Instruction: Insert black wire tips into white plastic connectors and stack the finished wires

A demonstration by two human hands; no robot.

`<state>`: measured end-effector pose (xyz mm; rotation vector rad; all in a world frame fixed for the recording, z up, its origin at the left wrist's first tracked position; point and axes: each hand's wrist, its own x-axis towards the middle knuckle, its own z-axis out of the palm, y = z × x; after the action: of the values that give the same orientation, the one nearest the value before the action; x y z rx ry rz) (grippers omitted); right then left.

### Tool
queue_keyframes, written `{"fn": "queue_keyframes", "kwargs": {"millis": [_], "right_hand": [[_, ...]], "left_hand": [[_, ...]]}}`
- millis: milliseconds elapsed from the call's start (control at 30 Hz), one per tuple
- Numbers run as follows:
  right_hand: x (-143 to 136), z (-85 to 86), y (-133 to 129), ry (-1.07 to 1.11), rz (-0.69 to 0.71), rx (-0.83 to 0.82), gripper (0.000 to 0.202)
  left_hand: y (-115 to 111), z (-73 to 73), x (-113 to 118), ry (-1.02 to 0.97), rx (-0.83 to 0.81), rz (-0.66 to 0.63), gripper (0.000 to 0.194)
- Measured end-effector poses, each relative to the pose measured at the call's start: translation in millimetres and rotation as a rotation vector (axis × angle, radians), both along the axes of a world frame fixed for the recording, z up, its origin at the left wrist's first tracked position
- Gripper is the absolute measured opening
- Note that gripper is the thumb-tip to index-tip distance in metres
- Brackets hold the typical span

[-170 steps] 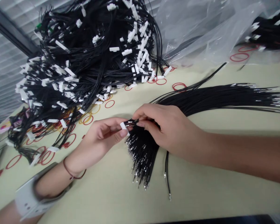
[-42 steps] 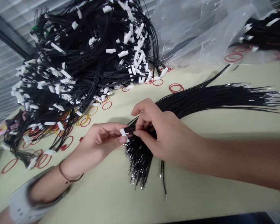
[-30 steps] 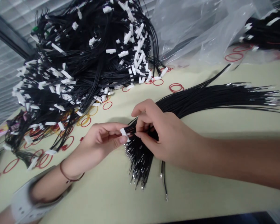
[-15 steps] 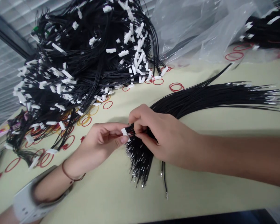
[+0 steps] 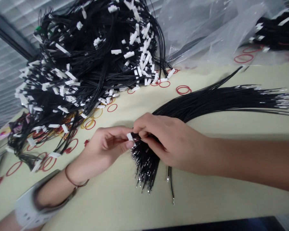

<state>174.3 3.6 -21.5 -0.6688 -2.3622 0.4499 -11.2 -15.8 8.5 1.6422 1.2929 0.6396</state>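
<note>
Between thumb and fingers my left hand (image 5: pixel 108 149) pinches a small white connector (image 5: pixel 130 137). My right hand (image 5: pixel 173 141) is closed right beside it, its fingertips pinching a thin black wire at the connector; the wire's tip is hidden. Under both hands lies a thick bundle of black wires (image 5: pixel 207 101), whose silver-tipped ends (image 5: pixel 145 170) fan out below the fingers. The other ends of the bundle stretch to the right edge. Two loose wire ends (image 5: pixel 172 186) stick out below my right hand.
A large heap of black wires with white connectors (image 5: pixel 93 64) fills the upper left. Red rubber bands (image 5: pixel 183 89) lie scattered on the pale table (image 5: pixel 106 205). Behind are a clear plastic bag (image 5: pixel 202 32) and another dark wire pile (image 5: pixel 279 32). A dark edge (image 5: pixel 219 224) crosses the bottom.
The fingertips of my right hand have moved slightly left, closer to the white connector. My left hand keeps its pinch. The whole view has shifted a little.
</note>
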Motion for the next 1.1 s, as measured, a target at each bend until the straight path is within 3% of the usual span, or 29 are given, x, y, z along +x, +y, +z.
{"fn": "queue_keyframes", "kwargs": {"millis": [133,367,467,567,733,933,1100], "right_hand": [[-3.0,-1.4,-1.4,0.059,-0.042,-0.038,0.026],[-4.9,-2.8,-1.3,0.078,-0.026,0.02,0.018],[0.9,6.1,5.8,0.054,-0.03,0.132,0.017],[11.0,18.8,14.0,-0.042,0.061,0.28,0.016],[21.7,23.6,19.0,-0.316,0.199,0.13,0.015],[19.9,11.8,18.0,-0.306,0.097,0.159,0.015],[15.9,15.6,14.4,-0.209,-0.093,-0.025,0.01]], "left_hand": [[-1.7,-3.0,1.5,0.004,0.038,-0.007,0.017],[-4.5,-1.6,6.7,0.078,0.112,-0.003,0.016],[-1.4,-0.8,4.7,0.028,0.113,0.042,0.015],[3.6,-1.2,1.7,-0.034,0.091,0.118,0.014],[7.3,-2.7,-2.2,-0.132,0.02,0.202,0.013],[5.9,-3.9,-4.5,-0.18,0.001,0.201,0.018],[7.1,-5.0,-6.1,-0.179,-0.015,0.128,0.018]]}}
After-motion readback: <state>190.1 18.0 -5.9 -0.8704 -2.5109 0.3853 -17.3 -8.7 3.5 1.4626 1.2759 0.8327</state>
